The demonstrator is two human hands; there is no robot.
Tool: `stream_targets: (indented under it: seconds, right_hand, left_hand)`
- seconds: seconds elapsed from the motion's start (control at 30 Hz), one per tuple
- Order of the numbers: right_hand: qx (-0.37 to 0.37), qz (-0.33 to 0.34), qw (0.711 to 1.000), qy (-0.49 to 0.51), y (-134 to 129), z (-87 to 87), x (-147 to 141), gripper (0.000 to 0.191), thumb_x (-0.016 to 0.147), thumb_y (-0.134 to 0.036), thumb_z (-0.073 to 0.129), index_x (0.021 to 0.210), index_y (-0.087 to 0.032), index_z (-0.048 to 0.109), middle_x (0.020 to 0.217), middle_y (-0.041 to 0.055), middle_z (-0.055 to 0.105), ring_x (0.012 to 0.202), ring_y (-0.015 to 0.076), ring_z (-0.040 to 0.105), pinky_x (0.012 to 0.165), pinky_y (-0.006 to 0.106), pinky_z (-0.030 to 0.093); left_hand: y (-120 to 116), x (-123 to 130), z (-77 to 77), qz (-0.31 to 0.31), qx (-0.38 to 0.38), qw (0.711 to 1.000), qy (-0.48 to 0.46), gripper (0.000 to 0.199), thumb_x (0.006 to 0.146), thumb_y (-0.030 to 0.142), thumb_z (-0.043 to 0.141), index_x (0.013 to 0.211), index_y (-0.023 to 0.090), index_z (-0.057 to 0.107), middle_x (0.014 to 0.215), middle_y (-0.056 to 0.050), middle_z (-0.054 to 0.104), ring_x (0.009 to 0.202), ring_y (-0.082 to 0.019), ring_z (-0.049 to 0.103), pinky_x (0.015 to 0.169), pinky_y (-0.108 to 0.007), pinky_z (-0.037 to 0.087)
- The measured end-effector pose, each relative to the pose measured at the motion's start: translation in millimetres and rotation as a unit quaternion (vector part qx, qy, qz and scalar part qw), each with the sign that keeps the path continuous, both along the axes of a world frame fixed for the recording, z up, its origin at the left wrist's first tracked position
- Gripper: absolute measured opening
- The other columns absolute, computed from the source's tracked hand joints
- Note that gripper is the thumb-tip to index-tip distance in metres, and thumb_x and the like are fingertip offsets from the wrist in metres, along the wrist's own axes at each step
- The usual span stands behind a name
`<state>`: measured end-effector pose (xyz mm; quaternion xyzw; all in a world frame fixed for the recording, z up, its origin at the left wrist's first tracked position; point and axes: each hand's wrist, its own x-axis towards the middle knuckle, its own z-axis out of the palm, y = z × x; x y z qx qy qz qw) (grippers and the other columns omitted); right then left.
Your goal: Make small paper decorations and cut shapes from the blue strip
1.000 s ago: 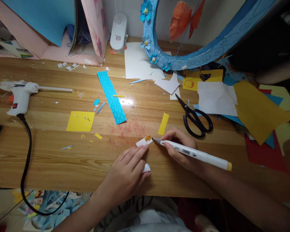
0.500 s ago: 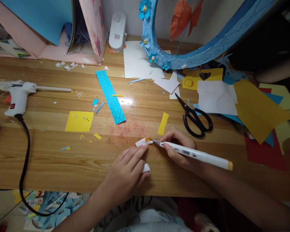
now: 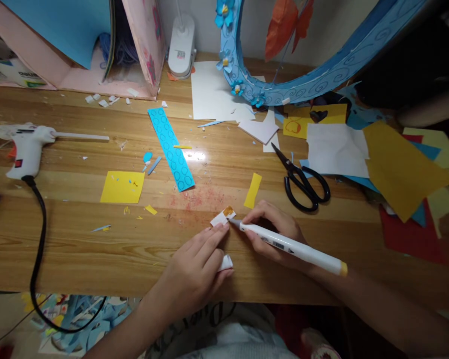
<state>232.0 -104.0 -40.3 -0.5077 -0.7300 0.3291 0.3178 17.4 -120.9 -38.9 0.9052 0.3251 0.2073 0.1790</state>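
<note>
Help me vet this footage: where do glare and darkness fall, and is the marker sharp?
Head view: a glare patch on the table, beside the blue strip; head view: deep darkness towards the upper right corner; head view: the marker has a fairly crisp outline, but its small print is unreadable.

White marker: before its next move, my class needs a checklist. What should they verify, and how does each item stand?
1. Marker held firmly enough to steer: ok, the right hand has it in a writing grip.
2. Small white paper steadied: ok, the left hand's fingertips rest at its near edge.
3. Tip touching the paper: cannot tell.
4. Visible paper fully coloured: not ok, only a brown patch shows.
5. Scissors apart from both hands: ok.
6. Glue gun switched off: cannot tell.
</note>
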Motion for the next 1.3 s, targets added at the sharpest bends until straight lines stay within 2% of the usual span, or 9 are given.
stream_targets:
  seconds: [0.17,0.33,0.47,0.6,0.77,1.0,1.17,1.3]
  right_hand:
    - [-0.015,-0.032,0.999,-0.002,0.7,0.0,0.7,0.01,0.075,-0.016,0.058,0.084,-0.022,0.055,0.07,0.0002,0.055,0.062,0.0148,0.052,0.051,0.026,0.039]
    - [0.006,0.008,1.0,-0.005,1.1,-0.9,1.1,0.012,0.076,-0.015,0.057,0.085,-0.022,0.055,0.071,0.0008,0.056,0.065,0.0159,0.053,0.053,0.027,0.04]
    - [-0.007,-0.021,1.0,0.003,0.6,-0.7,0.4,0.012,0.077,-0.015,0.057,0.086,-0.022,0.055,0.073,0.0009,0.056,0.065,0.0155,0.052,0.056,0.028,0.041]
    - [0.002,-0.007,1.0,0.002,-0.2,-1.5,0.4,0.012,0.076,-0.014,0.058,0.085,-0.022,0.056,0.073,0.0009,0.057,0.066,0.0162,0.053,0.056,0.028,0.041]
    - [-0.013,-0.043,0.999,0.01,-1.2,-2.0,1.6,0.01,0.077,-0.016,0.058,0.086,-0.022,0.056,0.073,0.0004,0.055,0.065,0.0152,0.053,0.056,0.027,0.041]
    - [-0.009,-0.035,0.999,0.012,0.3,-1.0,1.4,0.01,0.077,-0.016,0.057,0.085,-0.021,0.055,0.073,0.0008,0.054,0.064,0.0149,0.051,0.055,0.026,0.04]
    - [0.022,0.027,0.999,0.015,1.6,-0.3,1.5,0.012,0.075,-0.013,0.056,0.084,-0.02,0.056,0.069,0.0,0.054,0.064,0.0147,0.05,0.056,0.026,0.039]
    - [0.002,-0.027,1.0,0.009,0.7,-0.7,2.6,0.008,0.076,-0.016,0.056,0.083,-0.02,0.056,0.069,-0.0001,0.051,0.062,0.0147,0.049,0.055,0.027,0.039]
  left_hand:
    - [1.7,1.0,0.2,0.006,-0.002,1.0,-0.001,0.012,0.086,0.022,0.051,0.083,0.013,0.059,0.124,-0.016,0.061,0.116,-0.023,0.056,0.097,-0.036,0.05]
    - [1.9,0.9,0.6,0.003,0.004,1.0,0.005,0.014,0.087,0.022,0.05,0.082,0.013,0.059,0.124,-0.016,0.061,0.115,-0.024,0.057,0.095,-0.036,0.051]
    - [1.5,1.4,0.2,0.002,0.004,1.0,0.008,0.014,0.087,0.023,0.05,0.082,0.013,0.059,0.126,-0.015,0.06,0.116,-0.024,0.056,0.095,-0.036,0.05]
    - [2.0,1.6,-0.3,0.002,0.006,1.0,0.008,0.014,0.087,0.023,0.05,0.081,0.013,0.058,0.125,-0.015,0.06,0.115,-0.024,0.056,0.094,-0.036,0.051]
    - [2.7,1.4,0.3,0.002,0.008,1.0,0.007,0.013,0.087,0.023,0.051,0.081,0.013,0.058,0.125,-0.015,0.06,0.114,-0.024,0.057,0.094,-0.036,0.051]
    - [2.4,1.8,-1.0,0.001,0.007,1.0,0.005,0.015,0.087,0.023,0.05,0.081,0.012,0.058,0.125,-0.015,0.06,0.114,-0.024,0.056,0.094,-0.036,0.05]
    - [2.1,1.3,-0.3,0.003,0.004,1.0,0.009,0.014,0.087,0.022,0.05,0.082,0.012,0.059,0.126,-0.014,0.06,0.115,-0.024,0.055,0.095,-0.036,0.049]
    - [2.5,1.1,-0.1,0.003,0.004,1.0,0.005,0.015,0.087,0.022,0.05,0.082,0.012,0.059,0.126,-0.014,0.059,0.116,-0.023,0.055,0.096,-0.036,0.049]
